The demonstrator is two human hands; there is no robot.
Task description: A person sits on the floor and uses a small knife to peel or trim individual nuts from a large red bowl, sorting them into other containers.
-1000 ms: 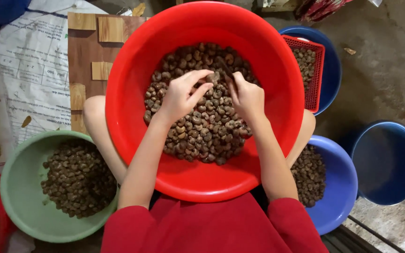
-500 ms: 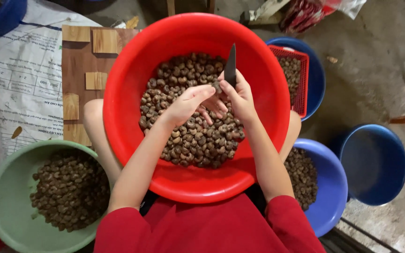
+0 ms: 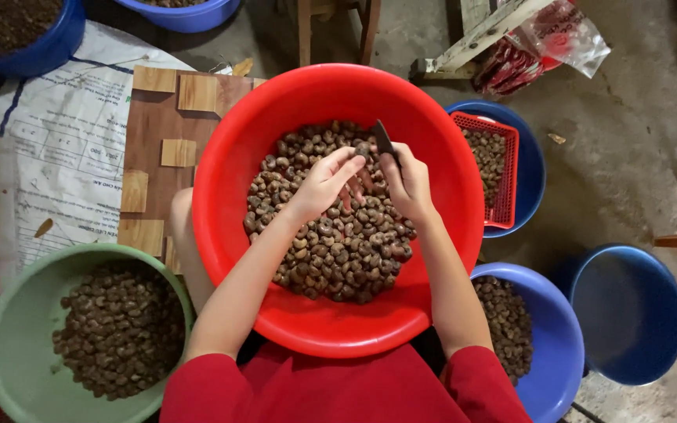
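Left hand (image 3: 324, 182) is pinching a single brown nut (image 3: 363, 149) at its fingertips, above the nut heap in the red basin (image 3: 229, 188). Right hand (image 3: 407, 182) is gripping a dark knife (image 3: 383, 139), fingers clamped, blade touching that nut. Green bowl (image 3: 9, 329) of nuts is sitting left.

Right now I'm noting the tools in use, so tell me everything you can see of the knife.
The knife shows only a short, dark, pointed blade, apparently metal; its handle is hidden inside the right hand, which grips it. The blade angles up and away over the red basin of nuts, beside the left hand's fingertips.
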